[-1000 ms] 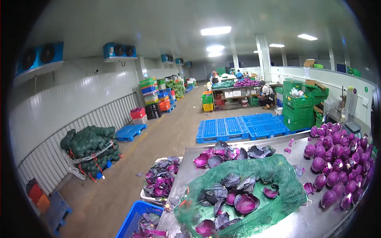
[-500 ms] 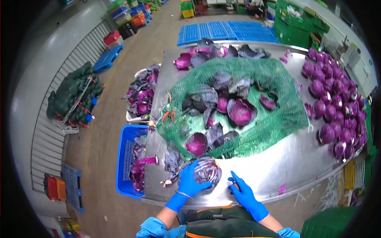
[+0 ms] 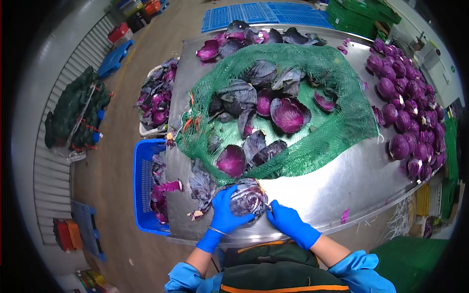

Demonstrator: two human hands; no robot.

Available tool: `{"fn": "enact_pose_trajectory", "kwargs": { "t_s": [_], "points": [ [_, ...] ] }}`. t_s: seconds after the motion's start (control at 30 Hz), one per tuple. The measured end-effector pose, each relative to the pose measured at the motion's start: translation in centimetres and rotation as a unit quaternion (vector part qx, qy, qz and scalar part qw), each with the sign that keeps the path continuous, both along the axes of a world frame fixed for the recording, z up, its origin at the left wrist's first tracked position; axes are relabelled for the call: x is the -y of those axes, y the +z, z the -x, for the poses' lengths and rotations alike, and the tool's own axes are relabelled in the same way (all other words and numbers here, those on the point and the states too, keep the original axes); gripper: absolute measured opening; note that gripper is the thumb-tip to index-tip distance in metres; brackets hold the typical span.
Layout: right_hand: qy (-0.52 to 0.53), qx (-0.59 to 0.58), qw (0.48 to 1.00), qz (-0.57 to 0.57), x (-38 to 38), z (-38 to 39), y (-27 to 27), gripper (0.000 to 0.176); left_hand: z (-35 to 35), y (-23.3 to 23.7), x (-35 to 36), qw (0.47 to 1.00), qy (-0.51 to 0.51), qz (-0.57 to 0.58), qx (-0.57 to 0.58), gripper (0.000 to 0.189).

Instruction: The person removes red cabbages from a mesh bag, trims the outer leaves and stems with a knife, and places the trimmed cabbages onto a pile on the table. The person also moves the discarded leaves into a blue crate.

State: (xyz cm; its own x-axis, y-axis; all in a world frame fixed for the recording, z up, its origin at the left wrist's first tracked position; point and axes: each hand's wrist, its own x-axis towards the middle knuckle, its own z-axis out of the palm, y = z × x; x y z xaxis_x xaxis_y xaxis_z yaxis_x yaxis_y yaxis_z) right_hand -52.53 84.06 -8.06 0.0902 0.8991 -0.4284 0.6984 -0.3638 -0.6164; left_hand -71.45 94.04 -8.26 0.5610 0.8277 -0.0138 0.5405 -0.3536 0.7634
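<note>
A red cabbage with dark, veined outer leaves rests on the metal table near its front edge. My left hand, in a blue glove, grips it from the left, fingers on top and thumb along the near side. My gloved right hand is closed around a small knife. Only a short bit of its metal shows, at the cabbage's right side; the handle is hidden in my fist. Loose outer leaves lie just left of the cabbage.
Behind the cabbage, an opened green mesh bag holds loose leaves. Peeled cabbages are piled along the table's right side. A blue crate and a white basket of leaves stand left of the metal table.
My right hand has moved left and up, bringing the knife to the cabbage's right side. My left hand stays on the cabbage. The whole view has shifted slightly.
</note>
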Motion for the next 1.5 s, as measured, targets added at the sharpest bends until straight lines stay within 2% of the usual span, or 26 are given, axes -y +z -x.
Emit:
{"fn": "enact_pose_trajectory", "kwargs": {
  "t_s": [0.17, 0.23, 0.3, 0.43, 0.5, 0.53, 0.57, 0.63, 0.67, 0.7, 0.73, 0.77, 0.87, 0.9, 0.97, 1.03, 1.1, 1.17, 1.2, 1.23, 1.27, 1.3, 1.33, 1.37, 1.43, 1.5],
  "points": [
    [-0.069, 0.03, 0.997, 0.022, -1.5, -0.4, -1.6, 0.024, -1.4, -0.4, -2.1, 0.999, -0.003, -0.038, 0.008, 0.093],
    [-0.067, 0.021, 0.997, 0.035, -0.9, 0.1, -1.7, 0.026, -0.9, -0.7, -3.1, 0.998, -0.038, 0.016, 0.052, 0.093],
    [-0.088, 0.005, 0.994, 0.067, 0.6, 1.1, -2.4, 0.026, -0.6, 0.0, -2.5, 0.995, -0.087, -0.052, 0.021, 0.093],
    [-0.078, 0.022, 0.997, -0.002, -0.9, -0.1, -5.8, 0.031, -0.9, -0.7, -3.9, 0.997, -0.05, 0.005, 0.06, 0.087],
    [-0.13, -0.061, 0.989, -0.038, -1.1, 0.1, -5.8, 0.033, -0.9, -1.3, -3.8, 0.979, -0.043, 0.077, 0.186, 0.086],
    [-0.232, -0.249, 0.939, 0.056, -0.8, 0.5, -4.7, 0.04, -0.5, -0.6, -3.0, 0.974, -0.044, 0.101, 0.2, 0.087],
    [-0.286, -0.325, 0.897, 0.083, -0.2, 0.9, -3.9, 0.041, 0.2, -0.1, -2.6, 0.989, -0.053, -0.001, 0.136, 0.074],
    [-0.254, -0.312, 0.914, 0.063, 1.3, 1.2, -4.2, 0.046, 3.9, -2.3, -2.7, 0.954, -0.012, 0.177, 0.241, 0.054],
    [-0.249, -0.313, 0.914, 0.066, 1.9, 1.3, -4.9, 0.046, 6.5, -1.8, -3.5, 0.968, 0.091, 0.116, 0.202, 0.045],
    [-0.214, -0.214, 0.952, -0.039, 2.7, 1.8, -5.7, 0.048, 9.0, -0.8, -3.7, 0.968, 0.189, 0.056, 0.157, 0.036],
    [-0.172, -0.111, 0.969, -0.138, 3.5, 2.5, -6.1, 0.05, 10.2, 2.4, -3.6, 0.981, 0.167, -0.045, 0.089, 0.036],
    [-0.163, -0.111, 0.972, -0.129, 3.6, 2.9, -5.3, 0.05, 10.7, 5.0, -3.5, 0.978, 0.147, -0.144, 0.024, 0.037],
    [-0.182, -0.12, 0.967, -0.131, 3.3, 3.4, -3.4, 0.052, 3.6, 4.7, 1.0, 0.995, 0.018, -0.093, 0.035, 0.072],
    [-0.188, -0.111, 0.967, -0.129, 2.9, 3.2, -2.6, 0.049, 3.4, 0.8, 2.0, 0.999, -0.004, -0.018, 0.029, 0.086],
    [-0.183, -0.095, 0.966, -0.153, 2.0, 1.9, -1.7, 0.049, 3.4, -0.2, 2.6, 0.993, 0.016, 0.055, 0.107, 0.086],
    [-0.363, -0.207, 0.906, -0.06, -0.9, -1.9, -3.7, 0.052, 3.2, -0.3, 3.9, 0.992, 0.037, 0.005, 0.123, 0.089],
    [-0.416, -0.225, 0.871, -0.136, -5.2, -4.2, 3.5, 0.057, 2.8, -0.7, 4.8, 0.994, 0.039, -0.013, 0.097, 0.09],
    [-0.267, -0.08, 0.897, -0.343, -5.5, -5.9, 3.2, 0.057, 2.4, -0.4, 5.4, 0.994, 0.093, 0.001, 0.063, 0.096],
    [-0.261, -0.105, 0.909, -0.308, -4.5, -4.4, 6.3, 0.056, 2.0, 1.5, 4.9, 0.991, 0.093, 0.093, 0.029, 0.093],
    [-0.24, -0.113, 0.909, -0.322, -3.0, -2.9, 6.3, 0.053, 1.6, 3.0, 4.3, 0.991, 0.088, 0.092, 0.033, 0.093],
    [-0.249, -0.156, 0.934, -0.205, -1.1, -1.6, 5.5, 0.051, 1.2, 4.1, 3.9, 0.997, 0.041, -0.048, -0.045, 0.089],
    [-0.208, -0.188, 0.922, -0.268, 0.1, 0.2, 4.1, 0.048, 0.9, 4.7, 3.2, 0.975, -0.007, -0.187, -0.122, 0.085],
    [-0.259, -0.256, 0.911, -0.196, 1.3, 2.0, 3.1, 0.047, 0.7, 4.2, 1.9, 0.967, -0.101, -0.229, -0.05, 0.077],
    [-0.276, -0.237, 0.918, -0.157, 1.8, 2.6, 1.4, 0.049, 0.2, 3.4, 1.4, 0.972, -0.157, -0.172, -0.025, 0.075],
    [-0.402, -0.326, 0.852, -0.076, 2.9, 3.1, 1.8, 0.051, -0.3, 2.2, 1.7, 0.994, -0.074, -0.064, -0.05, 0.077],
    [-0.396, -0.331, 0.851, -0.095, 3.6, 3.2, 2.4, 0.053, -0.5, 3.0, 2.9, 0.997, -0.009, 0.007, -0.077, 0.079]
  ]
}}
